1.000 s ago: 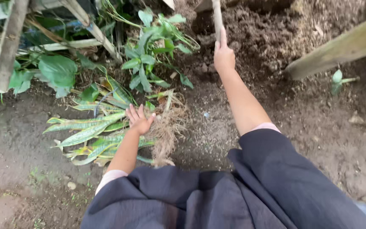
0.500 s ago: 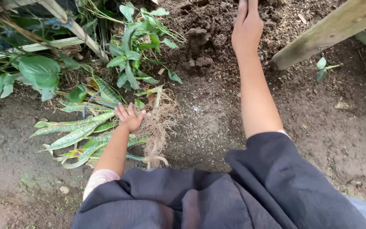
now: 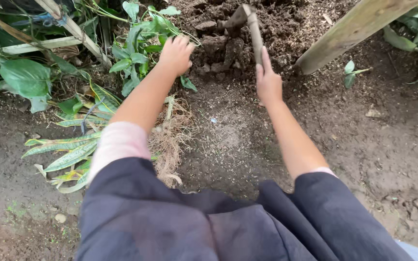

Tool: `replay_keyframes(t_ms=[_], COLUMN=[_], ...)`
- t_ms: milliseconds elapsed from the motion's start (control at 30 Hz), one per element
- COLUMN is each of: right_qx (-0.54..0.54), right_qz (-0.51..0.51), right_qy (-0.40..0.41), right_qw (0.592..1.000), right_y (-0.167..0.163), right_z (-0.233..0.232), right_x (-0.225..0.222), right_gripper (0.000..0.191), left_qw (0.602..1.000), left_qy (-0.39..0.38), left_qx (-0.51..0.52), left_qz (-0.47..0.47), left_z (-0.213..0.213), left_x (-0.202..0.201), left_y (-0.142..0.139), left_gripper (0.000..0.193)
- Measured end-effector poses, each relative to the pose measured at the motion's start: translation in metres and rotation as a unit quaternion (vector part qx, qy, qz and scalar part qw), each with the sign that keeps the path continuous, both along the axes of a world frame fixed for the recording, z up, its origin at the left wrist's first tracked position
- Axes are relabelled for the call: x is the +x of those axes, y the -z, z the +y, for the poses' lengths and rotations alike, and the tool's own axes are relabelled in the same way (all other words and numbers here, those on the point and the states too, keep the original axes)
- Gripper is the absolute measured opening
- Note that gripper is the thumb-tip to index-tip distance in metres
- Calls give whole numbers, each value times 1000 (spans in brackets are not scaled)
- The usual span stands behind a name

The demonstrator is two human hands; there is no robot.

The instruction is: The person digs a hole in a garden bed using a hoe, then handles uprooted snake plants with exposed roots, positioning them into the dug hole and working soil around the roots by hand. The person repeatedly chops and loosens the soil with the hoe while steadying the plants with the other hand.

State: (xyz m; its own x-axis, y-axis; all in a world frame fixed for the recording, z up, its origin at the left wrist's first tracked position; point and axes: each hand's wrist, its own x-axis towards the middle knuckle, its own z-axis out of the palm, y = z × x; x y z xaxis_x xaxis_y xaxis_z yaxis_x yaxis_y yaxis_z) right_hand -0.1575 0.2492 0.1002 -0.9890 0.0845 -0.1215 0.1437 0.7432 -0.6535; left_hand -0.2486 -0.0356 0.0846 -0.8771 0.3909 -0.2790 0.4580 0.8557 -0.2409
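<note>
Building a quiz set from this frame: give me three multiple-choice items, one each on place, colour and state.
1. Where does the uprooted plant with striped yellow-green leaves lie?
A. left of the arms
B. on the wooden beam
C. right of the arms

2. The sleeves of the dark garment are:
A. red
B. dark navy
C. white

3. The right hand is:
A. open and empty
B. flat on soil
C. closed on the wooden-handled digging tool

Answers: 1 A, it sprawls on the ground left; 2 B, both sleeves show dark; 3 C, fingers wrap the handle.

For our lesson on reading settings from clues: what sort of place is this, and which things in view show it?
Most likely a garden bed outdoors. The right hand grips a digging tool sunk in loose dark soil, an uprooted plant lies with its roots bare, and the left hand reaches among leafy plants.
</note>
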Motion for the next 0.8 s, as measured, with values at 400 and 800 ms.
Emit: replay_keyframes(t_ms=[400,800], right_qx=[141,-74], right_qz=[-18,32], right_qy=[11,47], right_qw=[990,996], right_y=[50,-22], right_z=[-29,-20], right_x=[102,94], right_gripper=[62,56], left_qw=[959,967], left_qy=[-213,-183], left_qx=[-185,-163], left_qz=[26,74], left_z=[-71,-114], left_x=[-23,48], left_y=[54,47], left_gripper=[72,74])
